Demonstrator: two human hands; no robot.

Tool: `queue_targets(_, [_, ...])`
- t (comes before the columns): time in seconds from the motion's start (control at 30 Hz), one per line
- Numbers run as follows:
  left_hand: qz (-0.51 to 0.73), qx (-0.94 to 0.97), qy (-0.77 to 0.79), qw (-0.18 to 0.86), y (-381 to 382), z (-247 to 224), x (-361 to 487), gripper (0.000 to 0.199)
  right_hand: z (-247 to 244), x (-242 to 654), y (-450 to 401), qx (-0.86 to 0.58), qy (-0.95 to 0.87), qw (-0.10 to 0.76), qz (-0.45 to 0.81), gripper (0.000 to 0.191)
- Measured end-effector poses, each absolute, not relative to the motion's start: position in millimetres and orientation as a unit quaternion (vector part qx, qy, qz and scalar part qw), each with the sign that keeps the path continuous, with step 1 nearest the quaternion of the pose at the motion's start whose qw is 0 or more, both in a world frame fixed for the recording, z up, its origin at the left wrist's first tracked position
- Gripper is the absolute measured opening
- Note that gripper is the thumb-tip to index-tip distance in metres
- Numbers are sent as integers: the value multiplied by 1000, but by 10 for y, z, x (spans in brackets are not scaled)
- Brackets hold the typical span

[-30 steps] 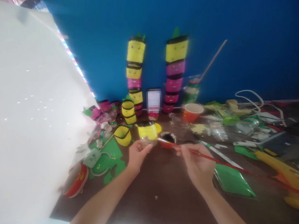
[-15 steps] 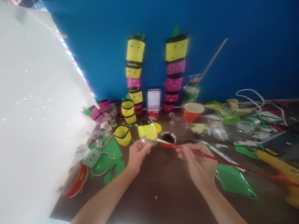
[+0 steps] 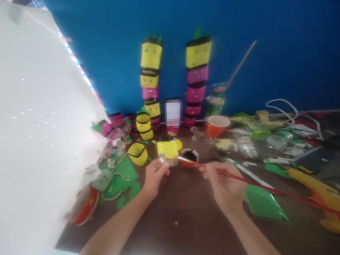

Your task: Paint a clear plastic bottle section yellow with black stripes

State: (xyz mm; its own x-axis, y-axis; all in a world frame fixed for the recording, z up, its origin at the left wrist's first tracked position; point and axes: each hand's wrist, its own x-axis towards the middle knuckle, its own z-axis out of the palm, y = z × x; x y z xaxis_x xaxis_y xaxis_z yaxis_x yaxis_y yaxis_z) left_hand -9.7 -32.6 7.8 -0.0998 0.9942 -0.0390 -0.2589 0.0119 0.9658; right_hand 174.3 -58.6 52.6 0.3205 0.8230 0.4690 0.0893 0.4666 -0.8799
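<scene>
My left hand (image 3: pixel 154 177) pinches the lower edge of a clear plastic cup piece (image 3: pixel 167 149), its upper part coated in yellow paint. In my right hand (image 3: pixel 226 180) is a long red-handled paintbrush (image 3: pixel 255 184), held like a pen. Its pale tip touches or nearly touches the lower right side of the painted cup piece; blur hides which. Just behind the brush stands a small pot (image 3: pixel 191 155) with a dark inside. Something round and yellow (image 3: pixel 179 144) shows partly behind the cup piece. Left of it sits a yellow cup with a black band (image 3: pixel 138 154).
Two tall stacks of painted cups, left (image 3: pixel 151 55) and right (image 3: pixel 199 59), stand against the blue wall. Rightward are an orange paper cup (image 3: pixel 214 130), plastic bottles, a green packet (image 3: pixel 263 202) and a yellow glue gun (image 3: pixel 314 184). Green sheets (image 3: pixel 124 173) and a red tin (image 3: pixel 87 208) lie left.
The whole view has shifted slightly, so things sit a little further left and up. The cup piece has turned slightly in my left hand; both holds are the same.
</scene>
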Motion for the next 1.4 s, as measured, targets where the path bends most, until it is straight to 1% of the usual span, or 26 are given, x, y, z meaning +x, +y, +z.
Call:
queue_targets(0.07, [579,399,458,544,-326,69,-106,32,525,1754,-585,-449,-502,695,251,20])
queue_targets(0.13, [578,399,456,547,-325,64,-114,31,525,1760,-587,-439,-504,697,261,19])
queue_targets(0.27, [575,404,451,550,-324,65,-118,32,527,1750,-600,-414,-543,673,285,19])
queue_targets(0.43, [581,394,453,549,-323,75,-113,33,528,1765,-598,-425,-516,699,253,18])
queue_targets(0.57, [579,400,448,552,-321,69,-120,33,527,1751,-612,-404,-545,678,285,17])
queue_targets(0.63, [581,400,447,551,-321,62,-124,32,521,1749,-613,-407,-551,677,268,15])
queue_targets(0.73, [588,391,461,537,-321,56,-115,30,505,1777,-599,-420,-518,706,237,15])
queue_targets(0.83, [598,374,479,523,-319,60,-90,29,485,1795,-587,-418,-489,713,278,14])
queue_targets(0.93, [605,361,481,522,-320,73,-65,31,466,1753,-603,-406,-488,699,329,14])
queue_targets(1.03, [609,354,474,529,-329,83,-52,34,459,1680,-633,-402,-495,686,350,17])
queue_targets(1.17, [611,349,476,527,-343,92,-49,34,480,1624,-654,-408,-511,673,345,18])
queue_targets(1.3, [611,343,486,522,-347,113,-46,34,512,1643,-650,-415,-502,695,304,16])
queue_targets(1.4, [610,345,489,519,-349,129,-39,35,523,1646,-648,-417,-495,688,327,18])
